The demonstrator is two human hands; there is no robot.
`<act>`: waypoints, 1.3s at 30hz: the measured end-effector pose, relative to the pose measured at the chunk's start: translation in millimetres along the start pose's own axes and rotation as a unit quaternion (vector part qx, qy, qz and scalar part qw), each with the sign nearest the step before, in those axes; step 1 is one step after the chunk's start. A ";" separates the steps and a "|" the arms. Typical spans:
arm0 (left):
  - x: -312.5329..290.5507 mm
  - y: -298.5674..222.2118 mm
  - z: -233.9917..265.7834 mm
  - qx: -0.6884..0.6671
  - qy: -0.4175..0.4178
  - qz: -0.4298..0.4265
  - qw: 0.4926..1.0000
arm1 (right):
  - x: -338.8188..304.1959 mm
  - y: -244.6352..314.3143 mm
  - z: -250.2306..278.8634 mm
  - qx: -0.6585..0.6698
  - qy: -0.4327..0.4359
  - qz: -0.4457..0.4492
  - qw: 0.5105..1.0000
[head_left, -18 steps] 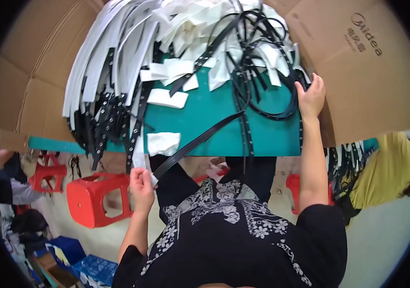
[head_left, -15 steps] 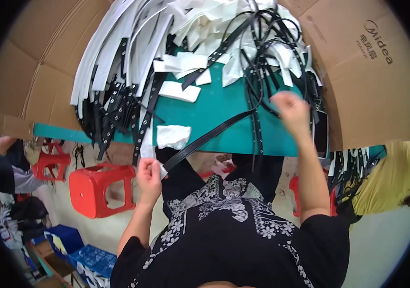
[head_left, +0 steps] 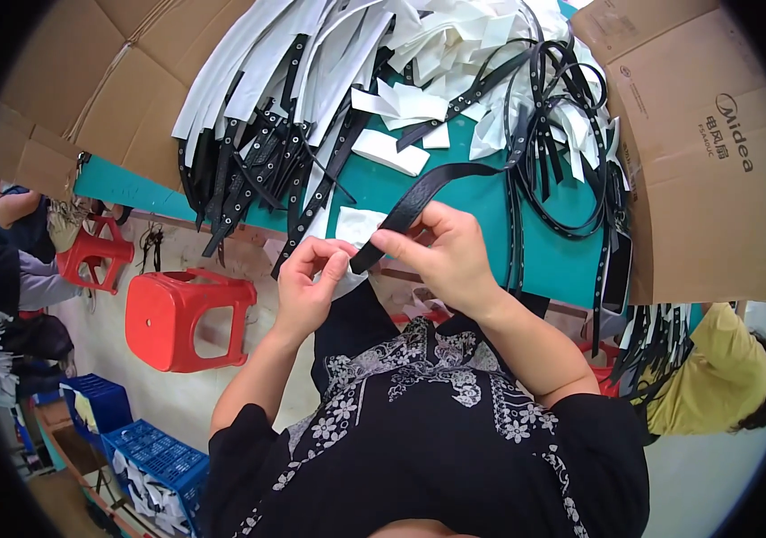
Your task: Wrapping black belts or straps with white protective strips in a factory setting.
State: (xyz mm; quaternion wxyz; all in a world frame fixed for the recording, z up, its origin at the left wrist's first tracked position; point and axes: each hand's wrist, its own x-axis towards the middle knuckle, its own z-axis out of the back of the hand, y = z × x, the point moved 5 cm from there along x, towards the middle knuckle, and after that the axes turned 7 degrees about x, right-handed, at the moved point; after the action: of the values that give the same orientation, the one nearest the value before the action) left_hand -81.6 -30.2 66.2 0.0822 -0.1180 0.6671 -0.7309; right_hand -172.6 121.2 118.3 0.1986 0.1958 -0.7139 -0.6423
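A black belt (head_left: 428, 190) runs from the tangled straps on the table toward me, and its near end hangs past the table's front edge. Thumb and fingers of my right hand (head_left: 450, 260) pinch the belt close to that end. Beside it, my left hand (head_left: 309, 282) closes on a thin white wrapping piece (head_left: 350, 282) at the belt's tip. How far the white piece goes round the tip is hidden by the fingers. A folded white sheet (head_left: 358, 224) lies at the table edge just beyond my hands.
Black eyeleted straps in white sleeves (head_left: 248, 67) heap at the left of the green table (head_left: 473, 143). Looped black straps (head_left: 549, 117) lie at the right. Cardboard panels (head_left: 683, 161) flank both sides. A red stool (head_left: 187, 318) stands left; a person in yellow (head_left: 706, 377) is at right.
My right hand has come left from the looped straps and now grips the belt next to my left hand. The view has shifted, so the table sits further right.
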 end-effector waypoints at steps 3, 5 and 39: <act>10.5 -10.1 -0.3 -0.043 0.006 -0.021 0.999 | 2.8 -6.0 -13.6 -0.076 0.029 0.052 0.995; 16.6 -16.2 -3.9 -0.066 0.000 -0.052 0.996 | 0.2 -13.7 -22.3 -0.133 0.063 0.072 0.987; 16.4 -15.0 -0.2 0.102 -0.086 -0.084 0.987 | 5.4 28.6 8.1 -0.157 -0.054 0.293 0.942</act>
State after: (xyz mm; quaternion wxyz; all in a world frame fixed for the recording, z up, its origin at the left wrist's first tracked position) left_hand -96.8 -33.2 82.1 0.0892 -0.2273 0.5669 -0.7868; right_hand -182.2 127.9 146.2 0.3676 -0.0906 -0.6397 -0.6689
